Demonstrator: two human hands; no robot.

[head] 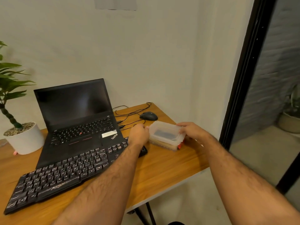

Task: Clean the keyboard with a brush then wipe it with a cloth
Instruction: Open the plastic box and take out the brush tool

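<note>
Both hands are on a clear plastic box [165, 135] w/ a lid, sitting near the right-hand edge of the wooden table [162, 172]. Left hand [139, 133] grips the box's left end, fingers curled onto the lid's rim. Right hand [193, 131] grips the right end, fingers curled over the lid's corner. Hands sit apart, box between them. Sth dark and flat shows through the lid; sth tan fills the lower part, can't tell what. A small red bit [179, 146] pokes out by the box's right bottom corner.

Keyboard [61, 174], black, lies flat on the table to the left of the box, running diagonally from the near left corner up toward the left wrist; left forearm crosses over its right end. Neither hand touches it.

Just behind the keyboard is an open black laptop [76, 120], screen dark. A black mouse [148, 116] sits behind the box, near the table's back edge, cables [129, 113] looping betw. it and the laptop. A potted plant [21, 137] in a white pot stands at far left. Pale wall [146, 54] behind, dark-framed glass door [243, 78] at right.
</note>
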